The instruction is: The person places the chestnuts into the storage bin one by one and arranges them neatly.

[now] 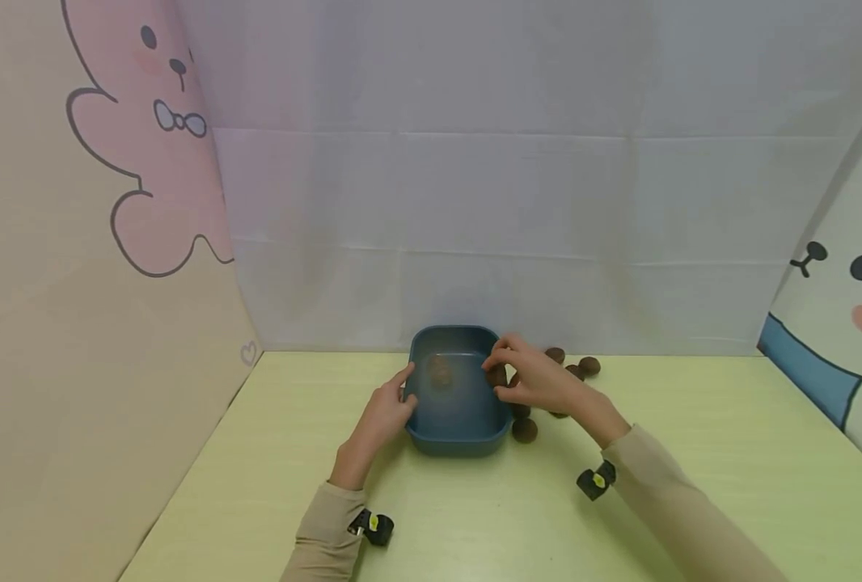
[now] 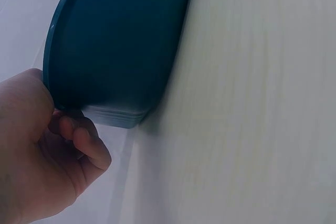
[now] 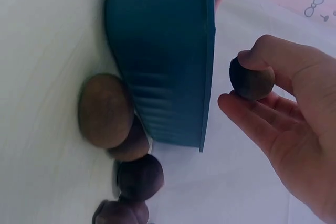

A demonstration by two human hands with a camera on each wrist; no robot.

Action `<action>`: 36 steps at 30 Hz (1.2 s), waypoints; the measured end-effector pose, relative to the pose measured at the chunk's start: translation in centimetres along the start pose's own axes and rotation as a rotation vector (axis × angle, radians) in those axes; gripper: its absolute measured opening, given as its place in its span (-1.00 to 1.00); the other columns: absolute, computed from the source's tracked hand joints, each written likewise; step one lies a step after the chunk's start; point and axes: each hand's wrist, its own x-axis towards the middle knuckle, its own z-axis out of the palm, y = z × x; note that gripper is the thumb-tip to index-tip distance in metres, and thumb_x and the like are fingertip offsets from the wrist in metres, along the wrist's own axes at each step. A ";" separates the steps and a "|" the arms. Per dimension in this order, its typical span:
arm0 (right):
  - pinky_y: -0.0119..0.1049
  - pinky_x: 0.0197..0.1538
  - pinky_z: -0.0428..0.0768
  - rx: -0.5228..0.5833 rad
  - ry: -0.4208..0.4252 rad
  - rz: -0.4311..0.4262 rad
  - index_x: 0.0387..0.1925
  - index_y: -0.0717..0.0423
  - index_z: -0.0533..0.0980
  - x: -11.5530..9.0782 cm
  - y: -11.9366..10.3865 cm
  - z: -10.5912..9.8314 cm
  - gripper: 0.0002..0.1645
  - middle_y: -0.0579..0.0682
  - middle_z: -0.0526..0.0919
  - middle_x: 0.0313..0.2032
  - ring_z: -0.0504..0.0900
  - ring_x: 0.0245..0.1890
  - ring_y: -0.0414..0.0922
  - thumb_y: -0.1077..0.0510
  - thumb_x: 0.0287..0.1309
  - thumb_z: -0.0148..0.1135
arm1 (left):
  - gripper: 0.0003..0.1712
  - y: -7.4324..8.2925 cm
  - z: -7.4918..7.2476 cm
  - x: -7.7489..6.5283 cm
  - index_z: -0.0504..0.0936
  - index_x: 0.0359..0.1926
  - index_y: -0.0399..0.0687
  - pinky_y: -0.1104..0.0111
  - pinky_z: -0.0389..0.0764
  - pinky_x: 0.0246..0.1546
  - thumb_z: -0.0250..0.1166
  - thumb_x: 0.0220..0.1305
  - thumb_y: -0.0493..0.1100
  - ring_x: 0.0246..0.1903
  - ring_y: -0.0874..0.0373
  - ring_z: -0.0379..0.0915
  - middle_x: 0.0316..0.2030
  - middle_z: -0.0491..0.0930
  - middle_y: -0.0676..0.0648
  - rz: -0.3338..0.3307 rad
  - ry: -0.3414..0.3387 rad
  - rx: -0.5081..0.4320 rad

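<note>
A dark blue rectangular plastic tub stands at the back of the table. My left hand grips its left rim, the thumb at the edge and the other fingers curled below it in the left wrist view. Between thumb and fingertips, my right hand pinches a round brown ball, nut-like in look, above the tub's right rim. Inside the tub, a faint, blurred brown shape shows. Several similar brown balls lie along the tub's right side, one near its front corner; my right hand partly hides others.
More brown balls lie at the back right, near the white cloth backdrop. The pale yellow-green table ends at that cloth. Printed cloth walls border the left and right sides. A small black camera sits on each wrist.
</note>
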 end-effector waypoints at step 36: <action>-0.26 -0.05 0.57 -0.225 -0.376 -0.075 -0.06 -0.01 0.62 10.6 -0.8 4.5 -0.67 -0.07 0.55 -0.11 0.55 -0.15 -0.15 0.17 0.08 0.40 | -0.27 0.2 -0.1 -0.2 0.20 0.51 -0.10 0.42 0.15 -0.69 0.03 0.31 -0.28 -0.76 0.25 0.00 -0.76 0.15 0.10 0.037 -0.001 0.009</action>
